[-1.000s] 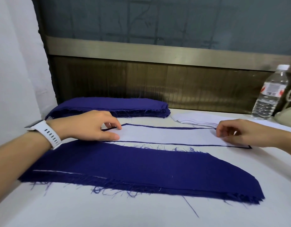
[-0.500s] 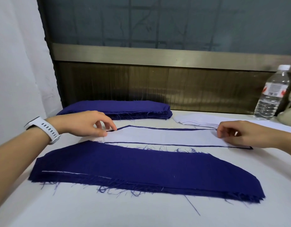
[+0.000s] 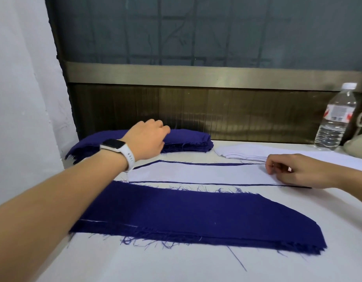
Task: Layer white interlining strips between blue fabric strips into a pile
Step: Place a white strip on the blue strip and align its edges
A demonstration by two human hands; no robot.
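Hands (image 3: 145,139) (image 3: 298,171) over white table (image 3: 176,267), panelled wall (image 3: 237,112)

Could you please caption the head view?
Left hand at the rear blue stack; right hand holds the white strip.

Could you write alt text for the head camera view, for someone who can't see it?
A person's left hand lies on a far stack of blue fabric strips while the right hand touches a white interlining strip nearer the camera.
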